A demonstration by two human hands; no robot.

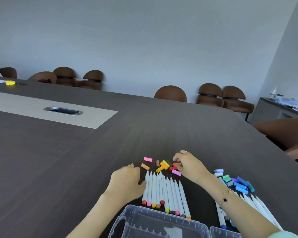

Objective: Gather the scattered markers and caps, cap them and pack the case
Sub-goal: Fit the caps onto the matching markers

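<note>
Right hand (187, 164): fingers curled down onto the heap of warm-coloured caps (163, 165), fingertips on or about a red cap (175, 166); whether it was actually pinched could not be told, the fingers hiding the contact. Just nearer the wrist lay a lilac cap (176, 172); farther out from the fingers lay a pink cap (148, 159) and an orange cap (145, 166), apart from the heap.

Left hand (127, 179): knuckles up, fingers bent, resting against the outer side of the row of warm-tipped markers (163, 191); a firm hold on any barrel was not visible.

Markers: white barrels, uncapped, laid side by side between the two hands, tips toward the caps, coloured ends toward the clear plastic case (155, 224), which stood open and apparently without markers below the wrists. Beyond the right forearm lay a second group of blue and green caps (237, 182) with its own row of cool-tipped markers (258, 208).

Handling, by judgement: caps small, light, rigid, likely to skid on the smooth dark table (76, 152), best pinched across the flat sides. Barrels light, stiff, prone to roll; best taken mid-barrel, clear of the wet tip.
</note>
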